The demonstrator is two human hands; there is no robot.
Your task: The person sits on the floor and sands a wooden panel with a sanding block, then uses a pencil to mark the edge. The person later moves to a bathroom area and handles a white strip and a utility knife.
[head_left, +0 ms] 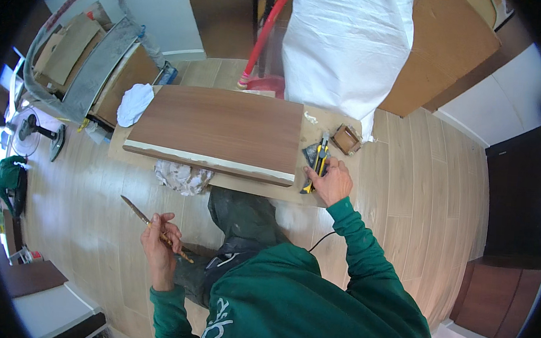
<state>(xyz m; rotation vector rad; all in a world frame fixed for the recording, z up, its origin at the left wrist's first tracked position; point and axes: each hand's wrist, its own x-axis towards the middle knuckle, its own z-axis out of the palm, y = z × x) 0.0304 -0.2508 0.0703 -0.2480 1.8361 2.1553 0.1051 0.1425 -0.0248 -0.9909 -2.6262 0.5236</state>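
My left hand (pixel 162 240) is closed around a long, thin tool (pixel 138 211) with a tapering, knife-like blade. It points up and to the left, and its other end sticks out below my fingers. My right hand (pixel 333 182) has its fingers around a yellow-and-black utility knife (pixel 321 156) on the cardboard; the palm hides part of the grip. A small dark flat piece (pixel 310 153) lies beside the knife. Left of it rests a brown wood-grain panel (pixel 223 126), with a pale, rough strip (pixel 209 159) along its near edge.
A small brown open box (pixel 347 139) sits right of the knife. White cloth (pixel 135 104) and a crumpled, stained rag (pixel 183 177) touch the panel's cardboard base (pixel 257 188). Beyond stand a white sack (pixel 346 50) and a loaded cart (pixel 97 65). Another person (pixel 11 183) is far left.
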